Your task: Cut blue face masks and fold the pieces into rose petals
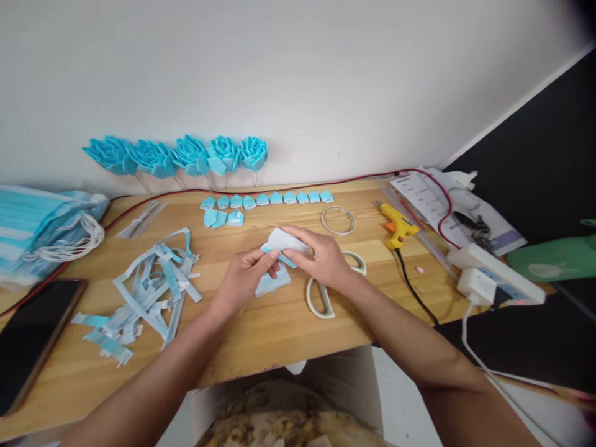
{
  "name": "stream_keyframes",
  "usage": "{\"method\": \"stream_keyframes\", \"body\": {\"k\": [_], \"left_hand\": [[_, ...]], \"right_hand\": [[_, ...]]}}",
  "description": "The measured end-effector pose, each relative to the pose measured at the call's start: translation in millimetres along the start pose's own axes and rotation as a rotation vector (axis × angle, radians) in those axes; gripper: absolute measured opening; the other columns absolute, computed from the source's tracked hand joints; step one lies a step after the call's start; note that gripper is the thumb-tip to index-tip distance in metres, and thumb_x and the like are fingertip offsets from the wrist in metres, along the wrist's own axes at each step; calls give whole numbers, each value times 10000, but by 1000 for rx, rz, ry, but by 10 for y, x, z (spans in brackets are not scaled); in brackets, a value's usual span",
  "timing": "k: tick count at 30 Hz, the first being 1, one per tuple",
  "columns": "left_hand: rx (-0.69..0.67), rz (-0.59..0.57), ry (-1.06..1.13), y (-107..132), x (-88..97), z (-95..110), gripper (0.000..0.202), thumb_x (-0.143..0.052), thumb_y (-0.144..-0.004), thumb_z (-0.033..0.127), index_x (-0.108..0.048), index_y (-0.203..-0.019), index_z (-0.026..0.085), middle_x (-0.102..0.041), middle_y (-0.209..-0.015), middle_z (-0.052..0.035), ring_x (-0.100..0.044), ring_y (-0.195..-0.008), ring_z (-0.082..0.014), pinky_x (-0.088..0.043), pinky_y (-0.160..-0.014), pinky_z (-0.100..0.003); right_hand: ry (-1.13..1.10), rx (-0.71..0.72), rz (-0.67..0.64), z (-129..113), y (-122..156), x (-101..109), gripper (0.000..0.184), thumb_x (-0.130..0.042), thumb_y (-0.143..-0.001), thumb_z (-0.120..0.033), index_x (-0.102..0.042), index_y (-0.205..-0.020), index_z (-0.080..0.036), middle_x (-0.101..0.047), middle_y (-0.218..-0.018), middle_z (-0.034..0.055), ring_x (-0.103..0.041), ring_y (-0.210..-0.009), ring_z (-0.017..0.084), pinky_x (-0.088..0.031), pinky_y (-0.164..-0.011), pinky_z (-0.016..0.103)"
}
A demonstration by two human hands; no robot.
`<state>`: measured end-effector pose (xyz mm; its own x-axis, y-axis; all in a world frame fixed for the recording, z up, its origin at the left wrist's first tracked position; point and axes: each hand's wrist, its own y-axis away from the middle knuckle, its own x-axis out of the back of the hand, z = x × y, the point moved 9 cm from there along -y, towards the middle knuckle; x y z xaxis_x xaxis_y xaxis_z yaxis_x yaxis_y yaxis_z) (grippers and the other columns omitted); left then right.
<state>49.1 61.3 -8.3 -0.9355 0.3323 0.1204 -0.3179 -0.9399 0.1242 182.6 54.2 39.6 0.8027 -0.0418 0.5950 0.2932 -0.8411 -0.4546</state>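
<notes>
Between my two hands is a piece of blue-and-white mask fabric (284, 241), partly folded and raised just above the table. My left hand (246, 270) pinches its left edge with thumb and fingers. From the right, my right hand (321, 254) grips the same piece, thumb in front and fingers behind. Beneath my hands lie more flat light-blue fabric pieces (274, 282). Scissors (321, 301) with pale handles rest under my right wrist, their blades hidden. Farther back, several small folded blue petals (263, 198) form a row, with a few more (215, 218) in front.
Blue fabric flowers (190, 155) on sticks lean against the wall. Fabric scraps (153, 292), a phone (40, 335) and bagged masks (37, 230) are at left. At right are a tape ring (338, 220), yellow glue gun (395, 225), power strip (500, 276) and green bottle (554, 257).
</notes>
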Motion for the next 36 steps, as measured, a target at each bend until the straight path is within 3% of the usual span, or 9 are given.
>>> {"method": "stream_keyframes", "body": {"k": [9, 16, 36], "left_hand": [[-7, -8, 31, -5, 6, 27, 289, -655, -769, 410, -666, -628, 157, -633, -607, -15, -564, -620, -140, -449, -637, -254], [-9, 5, 5, 0, 2, 57, 233, -651, -752, 362, -727, -711, 145, -630, -578, -8, -541, -525, -114, -440, -534, -233], [-50, 45, 108, 8, 8, 120, 258, -692, -707, 375, -622, -615, 144, -610, -555, -2, -513, -487, -93, -440, -478, -218]], "right_hand": [[16, -41, 49, 11, 17, 26, 405, -601, -870, -313, -585, -1274, -281, -682, -1212, 16, -667, -1072, 199, -535, -920, 326], [22, -47, 78, 23, 31, 42, 406, -606, -867, -314, -594, -1270, -270, -673, -1231, 20, -659, -1092, 206, -534, -933, 325], [-29, -26, 26, -50, 30, -1, 369, -541, -915, -315, -579, -1280, -269, -686, -1202, 18, -676, -1036, 189, -541, -887, 304]]}}
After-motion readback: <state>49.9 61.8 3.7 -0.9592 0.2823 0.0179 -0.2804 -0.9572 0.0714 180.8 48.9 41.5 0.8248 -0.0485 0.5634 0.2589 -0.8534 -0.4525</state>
